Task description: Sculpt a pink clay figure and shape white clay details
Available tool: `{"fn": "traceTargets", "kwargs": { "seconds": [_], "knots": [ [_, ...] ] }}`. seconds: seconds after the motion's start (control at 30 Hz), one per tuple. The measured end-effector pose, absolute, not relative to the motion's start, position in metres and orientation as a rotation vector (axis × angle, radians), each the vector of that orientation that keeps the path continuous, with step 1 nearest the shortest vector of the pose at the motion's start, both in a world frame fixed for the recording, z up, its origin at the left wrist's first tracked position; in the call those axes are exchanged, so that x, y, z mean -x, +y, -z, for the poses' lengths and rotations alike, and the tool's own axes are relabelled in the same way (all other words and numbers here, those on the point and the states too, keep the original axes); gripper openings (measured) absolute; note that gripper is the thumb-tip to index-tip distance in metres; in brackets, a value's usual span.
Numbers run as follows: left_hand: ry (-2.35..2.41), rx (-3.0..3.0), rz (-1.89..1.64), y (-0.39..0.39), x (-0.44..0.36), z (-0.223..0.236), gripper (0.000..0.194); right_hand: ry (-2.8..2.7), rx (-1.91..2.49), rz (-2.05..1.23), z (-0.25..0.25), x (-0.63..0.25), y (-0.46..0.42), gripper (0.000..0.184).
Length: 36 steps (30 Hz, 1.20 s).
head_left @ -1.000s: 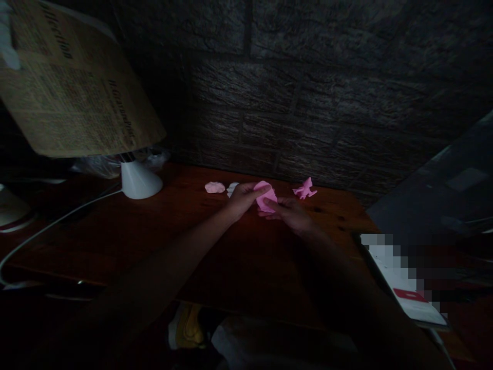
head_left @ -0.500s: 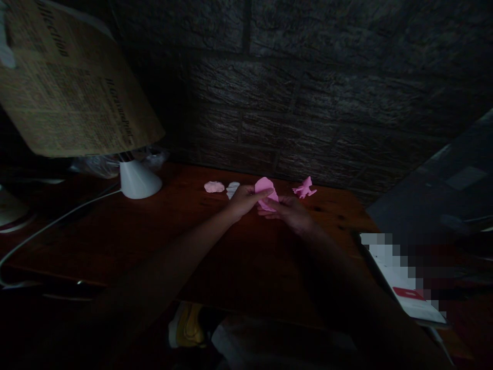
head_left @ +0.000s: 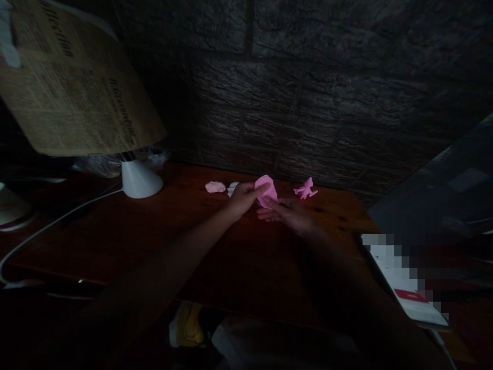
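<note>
A flat, pink sheet of what looks like modelling clay (head_left: 265,186) is held up between my hands above the wooden table. My left hand (head_left: 244,199) pinches its left side, thumb lying across the front. At its lower right edge, my right hand (head_left: 288,213) grips it with the thumb in front, the other fingers stretched behind and below. Behind my left hand lies a white piece (head_left: 231,188), partly hidden. Left of that rests a pale pink flattened lump (head_left: 215,187). To the right of my hands stands a small pink spiky figure (head_left: 305,189).
A lamp with a newsprint shade (head_left: 88,97) and white base (head_left: 140,180) stands at the left, its white cord (head_left: 57,223) crossing the wooden table (head_left: 173,231). A lit tablet or phone (head_left: 404,282), partly pixelated, lies at the right. A dark brick wall (head_left: 277,92) rises behind.
The pink sheet has risen slightly in my hands. My right hand's lower fingers have spread a little downward. The whole view has shifted marginally; other things stay put.
</note>
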State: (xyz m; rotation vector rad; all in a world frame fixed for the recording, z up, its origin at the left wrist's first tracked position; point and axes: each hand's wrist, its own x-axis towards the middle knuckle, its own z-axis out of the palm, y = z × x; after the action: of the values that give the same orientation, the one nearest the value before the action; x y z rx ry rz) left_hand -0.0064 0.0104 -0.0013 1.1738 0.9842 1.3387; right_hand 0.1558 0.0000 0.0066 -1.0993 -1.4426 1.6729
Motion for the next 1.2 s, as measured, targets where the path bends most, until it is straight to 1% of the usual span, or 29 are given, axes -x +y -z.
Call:
{"fn": "traceTargets", "kwargs": {
  "seconds": [0.17, 0.3, 0.5, 0.6, 0.7, 0.83, 0.97, 1.2],
  "knots": [
    [0.954, -1.219, -1.416, 0.010, 0.006, 0.001, 0.028, -1.471, 1.100, -1.667, -0.005, -0.158, 0.002, 0.035],
    [0.963, -1.264, -1.469, 0.008, 0.005, 0.000, 0.030, -1.467, 1.091, -1.668, -0.006, -0.158, 0.002, 0.036],
    [0.934, -1.090, -1.429, 0.012, 0.005, 0.004, 0.029, -1.446, 1.048, -1.678, -0.004, -0.158, 0.002, 0.034],
    [0.884, -1.096, -1.412, 0.014, 0.006, 0.004, 0.025, -1.460, 1.068, -1.680, -0.003, -0.160, 0.004, 0.035],
    [0.880, -1.087, -1.437, 0.015, 0.007, 0.003, 0.028, -1.457, 1.072, -1.667, -0.003, -0.162, 0.006, 0.035],
    [0.930, -1.034, -1.443, 0.015, 0.009, 0.000, 0.028, -1.419, 1.036, -1.521, -0.005, -0.163, 0.009, 0.036],
    [0.937, -1.026, -1.404, 0.013, 0.008, -0.002, 0.027, -1.418, 1.018, -1.243, -0.003, -0.164, 0.013, 0.042],
    [1.030, -1.326, -1.288, 0.008, 0.001, 0.001, 0.022, -1.443, 1.070, -0.933, 0.001, -0.167, 0.016, 0.047]
  ]
}}
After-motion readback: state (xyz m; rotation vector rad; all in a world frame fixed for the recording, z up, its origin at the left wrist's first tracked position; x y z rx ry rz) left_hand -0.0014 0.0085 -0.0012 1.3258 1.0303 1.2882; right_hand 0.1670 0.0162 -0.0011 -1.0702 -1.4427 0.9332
